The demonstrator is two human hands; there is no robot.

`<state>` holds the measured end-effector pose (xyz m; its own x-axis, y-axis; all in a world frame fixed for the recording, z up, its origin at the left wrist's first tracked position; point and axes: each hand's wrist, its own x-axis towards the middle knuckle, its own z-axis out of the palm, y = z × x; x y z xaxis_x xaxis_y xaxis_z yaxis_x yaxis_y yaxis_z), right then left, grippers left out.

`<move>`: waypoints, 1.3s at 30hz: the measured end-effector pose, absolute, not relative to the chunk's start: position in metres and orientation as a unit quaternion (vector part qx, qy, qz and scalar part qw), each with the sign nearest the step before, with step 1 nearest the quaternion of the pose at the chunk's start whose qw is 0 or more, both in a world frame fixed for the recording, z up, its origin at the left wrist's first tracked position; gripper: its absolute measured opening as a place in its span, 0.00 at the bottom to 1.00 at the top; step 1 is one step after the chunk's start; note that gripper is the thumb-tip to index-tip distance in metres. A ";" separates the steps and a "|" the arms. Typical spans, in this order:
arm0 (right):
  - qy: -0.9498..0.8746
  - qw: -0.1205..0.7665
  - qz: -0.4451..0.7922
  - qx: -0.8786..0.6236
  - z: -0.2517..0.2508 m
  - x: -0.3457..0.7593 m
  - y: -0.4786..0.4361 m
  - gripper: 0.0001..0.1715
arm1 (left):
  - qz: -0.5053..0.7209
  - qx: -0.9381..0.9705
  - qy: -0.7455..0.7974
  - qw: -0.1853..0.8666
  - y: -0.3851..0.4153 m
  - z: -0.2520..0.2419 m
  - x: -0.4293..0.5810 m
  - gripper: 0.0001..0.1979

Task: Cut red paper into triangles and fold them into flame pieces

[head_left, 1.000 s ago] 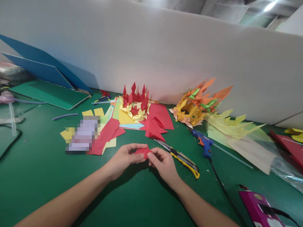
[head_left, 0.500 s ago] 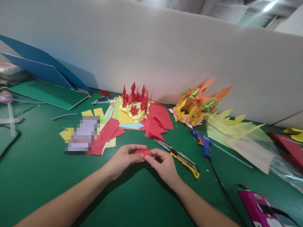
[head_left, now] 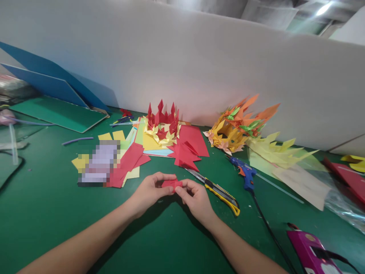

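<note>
A small folded piece of red paper (head_left: 169, 183) is held between my two hands above the green table. My left hand (head_left: 152, 190) pinches its left side between thumb and fingers. On the other side, my right hand (head_left: 196, 196) grips its right edge with thumb and fingertips. Part of the paper is hidden behind the fingers. Just beyond the hands lie red folded paper pieces (head_left: 186, 154) and a yellow-handled utility knife (head_left: 221, 192). Behind them a red and yellow paper crown (head_left: 162, 127) rests on stacked coloured sheets.
At right are a blue glue gun (head_left: 245, 173) with a black cord, an orange and yellow paper crown (head_left: 230, 133), pale yellow cut paper (head_left: 279, 150) and a magenta box (head_left: 310, 251). Blue boards (head_left: 51, 82) lean at left, behind loose red paper (head_left: 129, 163) and a pixelated object (head_left: 99, 161).
The red paper has shifted slightly in my fingers, and a small point of it now shows above the left fingertips. Both hands stay in nearly the same place.
</note>
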<state>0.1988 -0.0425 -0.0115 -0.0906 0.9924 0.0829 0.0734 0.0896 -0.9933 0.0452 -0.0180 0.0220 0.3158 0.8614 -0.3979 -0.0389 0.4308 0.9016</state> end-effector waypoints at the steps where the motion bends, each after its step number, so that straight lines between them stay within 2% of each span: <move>1: -0.563 0.476 0.478 -0.478 -0.012 0.199 -0.043 0.14 | 0.326 0.432 0.485 0.687 -0.018 0.021 0.045 0.22; 16: -0.573 0.468 0.455 -0.496 -0.016 0.200 -0.044 0.13 | 0.368 0.631 0.436 0.525 -0.013 0.002 0.043 0.15; 31: -0.586 0.449 0.454 -0.499 -0.016 0.201 -0.042 0.12 | 0.381 0.686 0.424 0.452 -0.019 0.010 0.045 0.10; 39: -0.556 0.480 0.473 -0.486 -0.015 0.202 -0.041 0.14 | 0.408 0.677 0.429 0.437 -0.021 0.011 0.048 0.09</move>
